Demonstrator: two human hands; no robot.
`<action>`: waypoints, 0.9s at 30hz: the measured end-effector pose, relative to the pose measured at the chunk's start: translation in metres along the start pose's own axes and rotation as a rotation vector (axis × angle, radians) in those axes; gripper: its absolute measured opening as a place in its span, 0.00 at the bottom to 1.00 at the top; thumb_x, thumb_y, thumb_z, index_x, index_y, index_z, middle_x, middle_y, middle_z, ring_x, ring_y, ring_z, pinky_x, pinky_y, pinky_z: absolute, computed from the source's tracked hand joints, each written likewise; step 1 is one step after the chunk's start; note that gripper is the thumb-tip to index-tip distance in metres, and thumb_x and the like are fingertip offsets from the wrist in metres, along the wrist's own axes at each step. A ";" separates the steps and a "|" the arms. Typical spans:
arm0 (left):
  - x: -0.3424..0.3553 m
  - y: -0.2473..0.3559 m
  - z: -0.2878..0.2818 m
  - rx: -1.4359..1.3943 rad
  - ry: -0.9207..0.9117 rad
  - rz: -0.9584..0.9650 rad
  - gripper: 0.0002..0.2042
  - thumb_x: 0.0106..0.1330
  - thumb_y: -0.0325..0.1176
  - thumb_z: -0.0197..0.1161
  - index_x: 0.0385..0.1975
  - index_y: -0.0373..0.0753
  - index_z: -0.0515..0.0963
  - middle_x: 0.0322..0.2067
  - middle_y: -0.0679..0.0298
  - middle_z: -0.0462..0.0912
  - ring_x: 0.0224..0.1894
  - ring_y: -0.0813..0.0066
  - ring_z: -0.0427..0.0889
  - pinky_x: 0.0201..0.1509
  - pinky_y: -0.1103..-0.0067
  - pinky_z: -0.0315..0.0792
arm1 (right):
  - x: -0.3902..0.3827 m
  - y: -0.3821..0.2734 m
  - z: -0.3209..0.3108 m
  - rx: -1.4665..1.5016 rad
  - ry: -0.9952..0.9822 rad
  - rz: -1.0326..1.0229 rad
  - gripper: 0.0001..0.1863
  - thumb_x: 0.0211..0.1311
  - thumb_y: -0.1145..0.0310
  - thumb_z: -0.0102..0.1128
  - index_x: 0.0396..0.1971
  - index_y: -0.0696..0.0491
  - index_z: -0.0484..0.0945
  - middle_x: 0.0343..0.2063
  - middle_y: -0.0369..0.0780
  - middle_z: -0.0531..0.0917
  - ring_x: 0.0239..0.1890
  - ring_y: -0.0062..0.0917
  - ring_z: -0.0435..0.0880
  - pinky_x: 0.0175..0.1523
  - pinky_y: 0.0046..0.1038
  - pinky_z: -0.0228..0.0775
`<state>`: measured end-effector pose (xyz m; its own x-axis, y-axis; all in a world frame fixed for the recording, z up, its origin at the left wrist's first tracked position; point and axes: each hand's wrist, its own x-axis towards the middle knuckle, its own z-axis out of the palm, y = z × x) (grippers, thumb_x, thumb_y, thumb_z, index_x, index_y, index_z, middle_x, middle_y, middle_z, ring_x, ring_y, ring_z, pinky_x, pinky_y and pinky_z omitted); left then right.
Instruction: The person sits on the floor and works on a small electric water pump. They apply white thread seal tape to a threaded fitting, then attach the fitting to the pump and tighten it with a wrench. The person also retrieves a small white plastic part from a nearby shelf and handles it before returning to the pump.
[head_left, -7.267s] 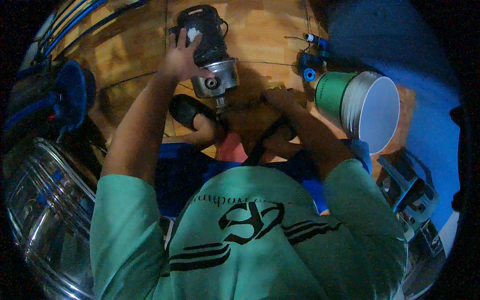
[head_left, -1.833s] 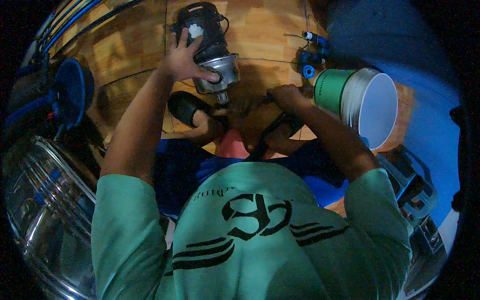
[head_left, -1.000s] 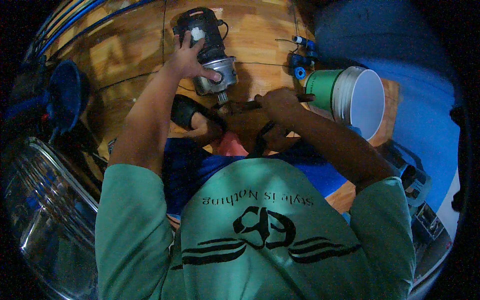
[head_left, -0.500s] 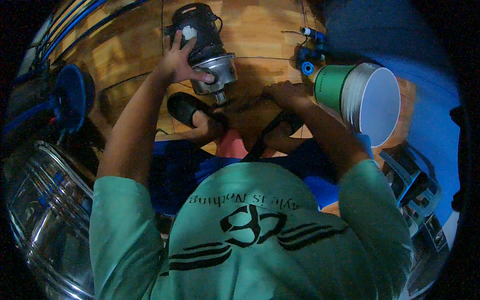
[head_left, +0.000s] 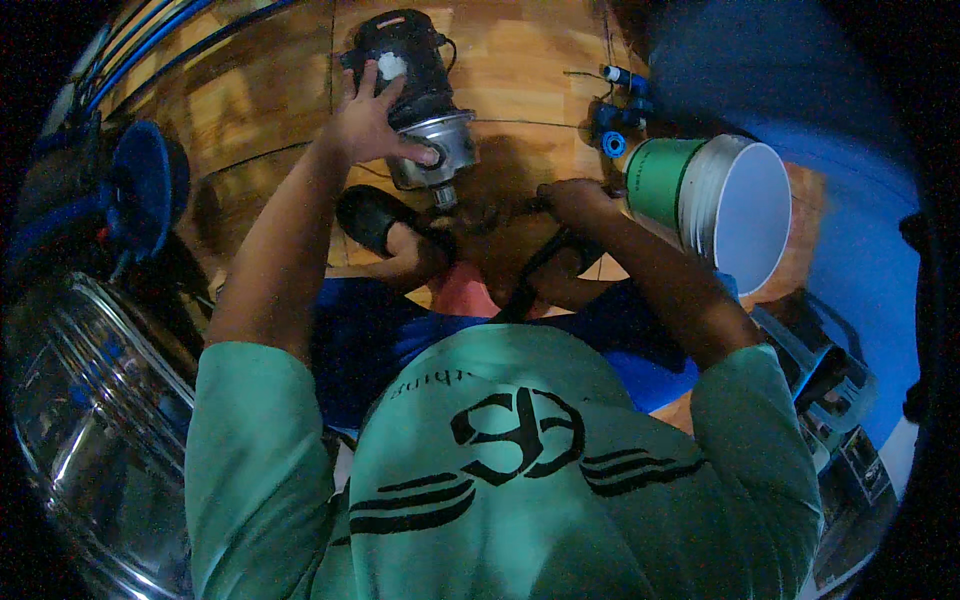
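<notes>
A water pump (head_left: 440,140) with a black motor and a shiny metal head lies on the wooden floor in front of me. My left hand (head_left: 372,125) rests on its side with the fingers spread over the motor and the thumb on the metal head. My right hand (head_left: 582,205) is closed round the handle of a dark wrench (head_left: 505,210). The far end of this tool reaches to the small metal fitting (head_left: 445,196) at the pump's near end. Shadow hides its jaws, so I cannot tell how they sit on the fitting.
A white bucket (head_left: 740,215) with a green label lies on its side at right. Beyond it are blue pipe fittings (head_left: 613,143). A blue basin (head_left: 150,190) and a large shiny metal vessel (head_left: 100,400) stand at left. My slippered foot (head_left: 385,225) is close to the pump.
The pump and my left hand have shifted slightly to the right. My right hand has moved a little nearer to me and to the right, with the wrench still in it.
</notes>
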<state>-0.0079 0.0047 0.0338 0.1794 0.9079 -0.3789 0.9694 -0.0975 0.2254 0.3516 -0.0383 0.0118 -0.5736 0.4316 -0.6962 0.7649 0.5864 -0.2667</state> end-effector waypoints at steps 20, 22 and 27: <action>-0.002 0.010 -0.012 0.013 -0.049 -0.007 0.70 0.22 0.82 0.65 0.72 0.47 0.55 0.71 0.36 0.42 0.72 0.29 0.34 0.75 0.52 0.33 | -0.039 -0.087 -0.086 -0.244 -0.124 0.060 0.15 0.64 0.68 0.50 0.50 0.52 0.76 0.36 0.47 0.85 0.42 0.42 0.86 0.44 0.44 0.78; -0.003 0.006 -0.008 -0.011 -0.037 -0.016 0.70 0.22 0.82 0.65 0.71 0.47 0.56 0.71 0.35 0.43 0.72 0.29 0.35 0.75 0.52 0.34 | -0.038 -0.067 -0.079 -0.206 -0.110 0.024 0.15 0.64 0.69 0.49 0.50 0.51 0.75 0.36 0.47 0.84 0.43 0.42 0.85 0.44 0.45 0.77; 0.004 0.008 -0.003 0.051 0.005 0.042 0.69 0.22 0.80 0.68 0.71 0.46 0.56 0.71 0.36 0.43 0.72 0.27 0.36 0.74 0.49 0.40 | -0.015 -0.010 -0.024 -0.086 -0.029 -0.042 0.14 0.65 0.70 0.48 0.49 0.49 0.74 0.40 0.47 0.84 0.43 0.43 0.85 0.45 0.49 0.76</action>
<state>-0.0002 0.0085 0.0370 0.2191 0.9048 -0.3652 0.9684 -0.1557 0.1950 0.3455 -0.0338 0.0406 -0.5952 0.3862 -0.7046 0.7117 0.6606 -0.2391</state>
